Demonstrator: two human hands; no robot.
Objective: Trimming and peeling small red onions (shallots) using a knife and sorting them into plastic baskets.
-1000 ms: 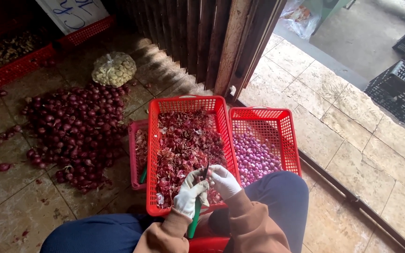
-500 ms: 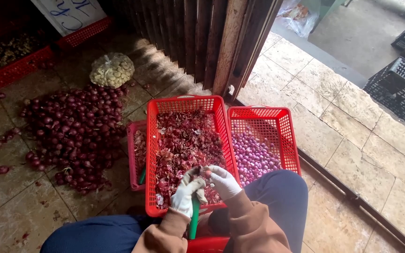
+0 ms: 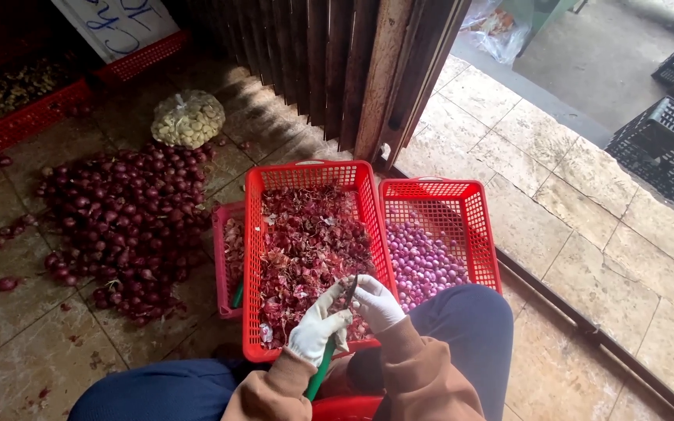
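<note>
Gripping a green-handled knife (image 3: 323, 365), the white-gloved left hand (image 3: 315, 331) meets the white-gloved right hand (image 3: 376, 302), fingers pinched on something hidden, above the near edge of the red plastic basket of peelings (image 3: 310, 257).

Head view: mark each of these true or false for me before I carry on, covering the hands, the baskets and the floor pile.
1. Both hands wear white gloves. True: left hand, right hand.
2. The middle red basket holds whole garlic. False: it holds reddish onion skins.
3. The right red basket holds peeled purple shallots. True.
4. The unpeeled shallot pile lies on the floor left of the baskets. True.
5. The bag of garlic sits inside the black crate. False: it lies on the floor beyond the pile.
</note>
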